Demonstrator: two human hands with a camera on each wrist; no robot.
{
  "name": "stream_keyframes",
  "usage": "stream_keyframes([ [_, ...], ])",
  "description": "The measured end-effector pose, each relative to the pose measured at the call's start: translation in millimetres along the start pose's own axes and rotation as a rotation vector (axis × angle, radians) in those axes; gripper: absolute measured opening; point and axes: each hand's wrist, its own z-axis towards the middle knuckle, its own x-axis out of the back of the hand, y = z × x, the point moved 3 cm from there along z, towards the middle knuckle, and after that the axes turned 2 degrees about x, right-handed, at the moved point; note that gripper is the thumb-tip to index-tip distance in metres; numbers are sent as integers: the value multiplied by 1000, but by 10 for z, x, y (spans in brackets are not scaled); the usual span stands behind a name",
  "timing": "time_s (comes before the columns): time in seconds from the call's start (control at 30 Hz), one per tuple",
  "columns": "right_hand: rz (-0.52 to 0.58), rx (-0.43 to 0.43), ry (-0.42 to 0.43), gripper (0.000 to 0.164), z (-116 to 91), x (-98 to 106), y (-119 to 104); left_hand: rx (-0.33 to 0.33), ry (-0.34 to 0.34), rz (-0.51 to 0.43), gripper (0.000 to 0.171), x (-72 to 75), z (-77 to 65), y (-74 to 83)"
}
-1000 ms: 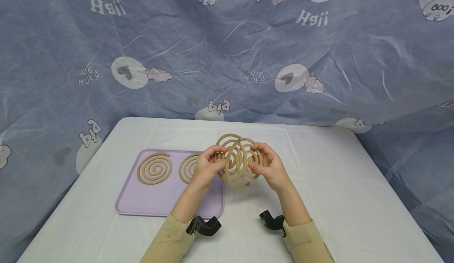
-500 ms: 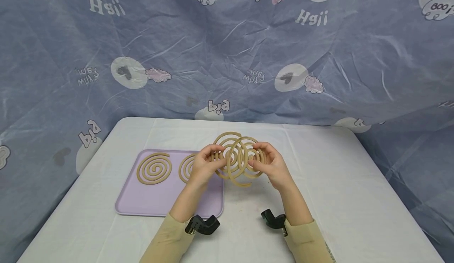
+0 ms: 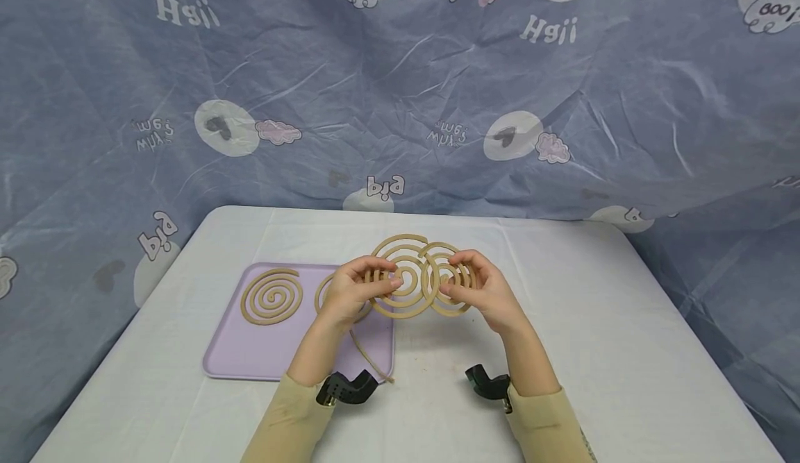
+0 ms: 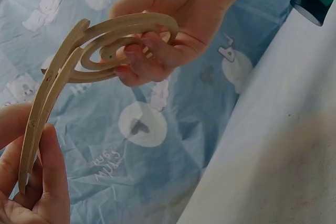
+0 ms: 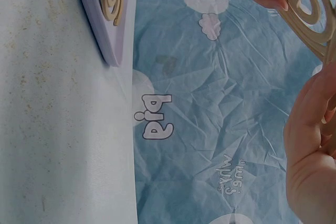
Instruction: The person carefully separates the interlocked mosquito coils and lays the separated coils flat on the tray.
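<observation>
In the head view my left hand [image 3: 346,291] pinches a tan mosquito coil [image 3: 400,312] above the tray's right side. My right hand [image 3: 490,295] grips a second mosquito coil [image 3: 470,305]. The two coils overlap in the middle, their outer rings crossing, both held tilted up off the table. From the left wrist view, the left coil [image 4: 37,116] appears edge-on between thumb and fingers. A thin curved coil piece [image 3: 370,357] is seen over the tray's right edge; whether it lies there or is falling, I cannot tell.
A lilac tray [image 3: 269,359] stands on the white-covered table [image 3: 594,352]. On it lie a whole coil [image 3: 273,296] and another coil [image 3: 321,295] mostly hidden by the left hand. Small crumbs [image 5: 42,56] dot the tablecloth. A patterned curtain [image 3: 350,123] hangs behind.
My hands have drawn apart slightly, with less overlap between the coils. A curved piece that hung below them is gone from there; a thin piece now appears over the tray's right edge.
</observation>
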Motion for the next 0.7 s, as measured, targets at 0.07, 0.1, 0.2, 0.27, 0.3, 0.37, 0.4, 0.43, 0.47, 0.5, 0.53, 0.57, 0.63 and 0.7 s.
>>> stream_keyframes([
  [0.07,11,5,-3,41,3,-6,-2,3,2,2,23,1,6,-5],
  [0.1,15,5,-2,41,5,-9,-3,8,6,4,23,0,8,-11],
  [0.2,19,8,4,41,6,-12,2,18,21,4,22,-4,7,-11],
  [0.27,16,8,6,41,7,-7,10,25,28,6,22,-6,5,-14],
  [0.3,14,10,6,41,7,-5,13,24,27,5,22,-9,4,-13],
  [0.37,13,15,5,41,8,0,19,23,27,4,22,-11,4,-13],
  [0.4,14,15,5,40,9,2,22,22,27,4,22,-12,4,-14],
  [0.43,16,14,4,40,9,3,25,23,26,2,22,-15,3,-12],
  [0.47,17,13,4,40,10,5,27,24,25,-1,22,-16,3,-11],
  [0.5,17,12,4,40,10,5,28,25,25,-4,22,-18,2,-9],
  [0.53,18,10,6,40,11,6,29,27,25,-6,22,-19,1,-8],
  [0.57,17,9,6,40,11,6,29,27,25,-7,22,-20,-1,-5],
  [0.63,15,7,7,40,12,4,28,29,28,-9,22,-20,-4,-2],
  [0.7,14,5,7,41,14,2,26,28,31,-8,22,-17,-3,-2],
])
